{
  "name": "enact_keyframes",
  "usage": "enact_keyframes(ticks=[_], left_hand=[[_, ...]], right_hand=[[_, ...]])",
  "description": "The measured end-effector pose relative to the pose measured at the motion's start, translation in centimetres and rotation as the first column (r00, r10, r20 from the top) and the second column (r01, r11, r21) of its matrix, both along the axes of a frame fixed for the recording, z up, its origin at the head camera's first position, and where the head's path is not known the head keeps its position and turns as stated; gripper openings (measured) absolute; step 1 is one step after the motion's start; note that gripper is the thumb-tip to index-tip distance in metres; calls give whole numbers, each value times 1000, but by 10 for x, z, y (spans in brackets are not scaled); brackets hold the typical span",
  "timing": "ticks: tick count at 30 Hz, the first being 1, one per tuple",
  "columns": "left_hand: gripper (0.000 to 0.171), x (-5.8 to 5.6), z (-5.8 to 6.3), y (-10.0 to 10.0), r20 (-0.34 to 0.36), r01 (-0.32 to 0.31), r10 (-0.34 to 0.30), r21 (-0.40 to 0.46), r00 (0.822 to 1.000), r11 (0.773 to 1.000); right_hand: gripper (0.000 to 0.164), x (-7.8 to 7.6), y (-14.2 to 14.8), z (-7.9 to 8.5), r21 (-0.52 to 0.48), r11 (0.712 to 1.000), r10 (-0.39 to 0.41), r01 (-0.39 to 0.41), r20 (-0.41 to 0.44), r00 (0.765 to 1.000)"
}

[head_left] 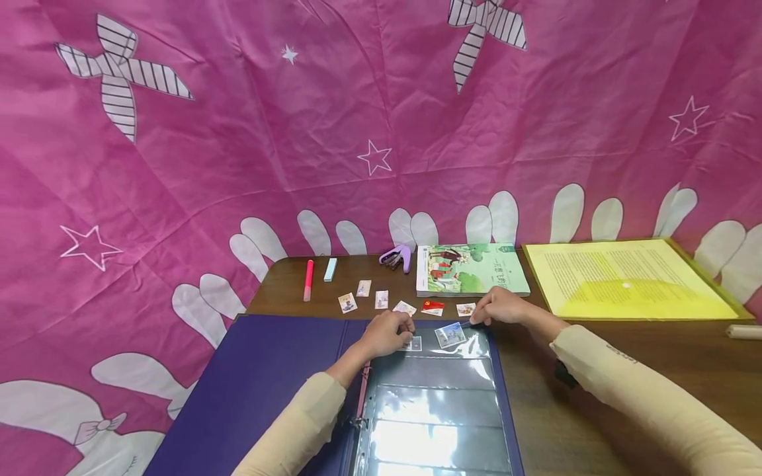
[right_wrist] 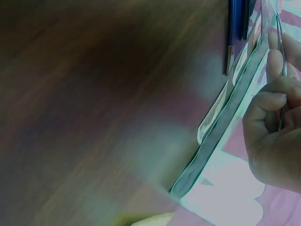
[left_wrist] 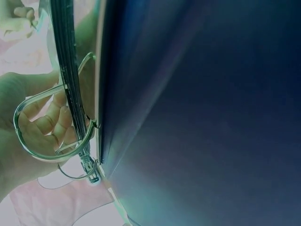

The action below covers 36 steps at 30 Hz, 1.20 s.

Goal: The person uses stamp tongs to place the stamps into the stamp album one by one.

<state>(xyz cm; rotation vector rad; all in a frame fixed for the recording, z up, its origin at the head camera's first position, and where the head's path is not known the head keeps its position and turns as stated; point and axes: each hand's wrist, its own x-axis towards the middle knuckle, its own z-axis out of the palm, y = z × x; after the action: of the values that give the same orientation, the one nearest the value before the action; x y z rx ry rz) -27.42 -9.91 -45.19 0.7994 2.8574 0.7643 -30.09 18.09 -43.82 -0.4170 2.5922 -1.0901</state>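
My right hand (head_left: pixel 499 307) pinches slim metal tweezers (right_wrist: pixel 283 70) above the top right of the binder page. At their tips a small bluish stamp (head_left: pixel 450 335) overlaps the top row of the clear pocket page (head_left: pixel 437 373). My left hand (head_left: pixel 383 332) is at the page's upper left, fingers bent, right by another stamp (head_left: pixel 416 344) that it partly covers. Whether those fingers grip the pocket film I cannot tell. The dark blue ring binder (head_left: pixel 280 370) lies open under both hands; its metal rings (left_wrist: pixel 51 153) stand before my left hand in the left wrist view.
Behind the binder lie several loose stamps (head_left: pixel 381 299), a red pen (head_left: pixel 308 280), a pale blue box (head_left: pixel 330 270) and a purple stapler-like tool (head_left: pixel 397 258). A green picture book (head_left: pixel 476 270) and a yellow folder (head_left: pixel 631 277) are farther right. Pink printed cloth (head_left: pixel 357 119) hangs behind the table.
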Motion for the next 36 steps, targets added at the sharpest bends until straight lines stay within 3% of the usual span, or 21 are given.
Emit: enact_keyframes(ticks=[11,19,27,36], left_hand=[[4,1,-1,2,-12,3,-3,-10,1000,1000],[5,2,1,1,-21,-12,11,-15,1000,1000],[3,0,-1,1,-12,-5,5,-16,1000,1000],[4,0,0,1,-11,1,-1,-7,1000,1000]], right_hand=[[17,7,-17,-2,4,995,-97,96,9,995],[16,7,-13,1,9,1000,-28,28,27,999],[19,1,-12,-1,-51,999,25,-19,114,993],[17,-10,-15,-6,-62,998,13,3,248,969]])
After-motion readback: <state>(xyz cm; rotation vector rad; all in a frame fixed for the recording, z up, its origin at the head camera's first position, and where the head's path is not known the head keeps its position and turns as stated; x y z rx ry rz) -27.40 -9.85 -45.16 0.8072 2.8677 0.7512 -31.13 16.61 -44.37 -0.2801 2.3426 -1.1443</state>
